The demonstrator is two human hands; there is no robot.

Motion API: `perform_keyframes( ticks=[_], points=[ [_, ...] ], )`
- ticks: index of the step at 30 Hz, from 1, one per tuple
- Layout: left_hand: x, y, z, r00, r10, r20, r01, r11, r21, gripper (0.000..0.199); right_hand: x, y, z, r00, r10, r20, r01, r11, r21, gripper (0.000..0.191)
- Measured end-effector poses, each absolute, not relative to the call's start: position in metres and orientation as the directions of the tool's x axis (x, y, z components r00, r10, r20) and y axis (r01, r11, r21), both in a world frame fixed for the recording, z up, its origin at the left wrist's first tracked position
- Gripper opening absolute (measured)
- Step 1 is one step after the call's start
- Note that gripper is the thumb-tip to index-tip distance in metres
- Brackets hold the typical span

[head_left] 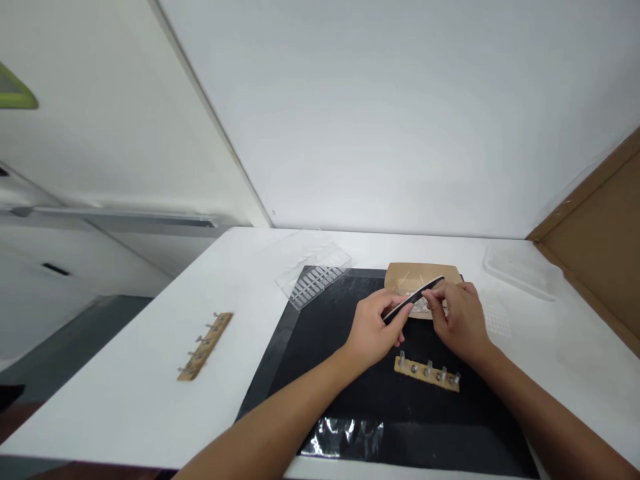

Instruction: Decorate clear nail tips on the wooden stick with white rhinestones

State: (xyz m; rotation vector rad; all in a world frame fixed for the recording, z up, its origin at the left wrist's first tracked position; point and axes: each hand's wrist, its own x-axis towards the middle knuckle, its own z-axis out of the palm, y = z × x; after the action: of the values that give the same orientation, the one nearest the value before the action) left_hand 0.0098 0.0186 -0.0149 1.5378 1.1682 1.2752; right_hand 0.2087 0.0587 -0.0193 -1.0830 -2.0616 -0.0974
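My left hand [373, 323] is closed around the lower end of a slim black nail file [413, 300] with a pale edge, which slants up to the right. My right hand [457, 320] is pinched at the file's upper part; whatever small piece its fingertips hold is too small to make out. Just behind both hands sits an open brown cardboard box [400, 272] with small whitish pieces in it. Below them, on a black mat [345, 347], lies a wooden strip [427, 375] with several small clear pegs standing on it.
Clear plastic cases [320, 273], one with rows of pale nail-shaped pieces, lie at the mat's back left. A second pegged wooden strip [206, 347] rests on the white table [140, 393]. At right are a clear lid [517, 272], a white gridded sheet [496, 317] and a cardboard panel [600, 233].
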Motion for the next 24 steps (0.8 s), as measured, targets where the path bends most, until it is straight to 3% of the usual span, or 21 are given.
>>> perform_keyframes(
  ticks=[9,16,24],
  points=[
    [0.009,0.019,-0.017,0.050,0.956,0.291,0.219,-0.294,0.930,0.027,0.198,0.064,-0.029,-0.290,0.716,0.635,0.742,0.587,-0.323,0.024],
    [0.007,0.018,-0.010,0.084,0.946,0.313,0.238,-0.324,0.915,0.025,0.198,0.058,-0.018,-0.278,0.773,0.571,0.679,0.579,-0.452,0.025],
    [0.009,0.016,-0.013,0.079,0.951,0.299,0.247,-0.309,0.918,0.025,0.196,0.058,-0.012,-0.162,0.783,0.601,0.710,0.515,-0.480,0.025]
  ],
)
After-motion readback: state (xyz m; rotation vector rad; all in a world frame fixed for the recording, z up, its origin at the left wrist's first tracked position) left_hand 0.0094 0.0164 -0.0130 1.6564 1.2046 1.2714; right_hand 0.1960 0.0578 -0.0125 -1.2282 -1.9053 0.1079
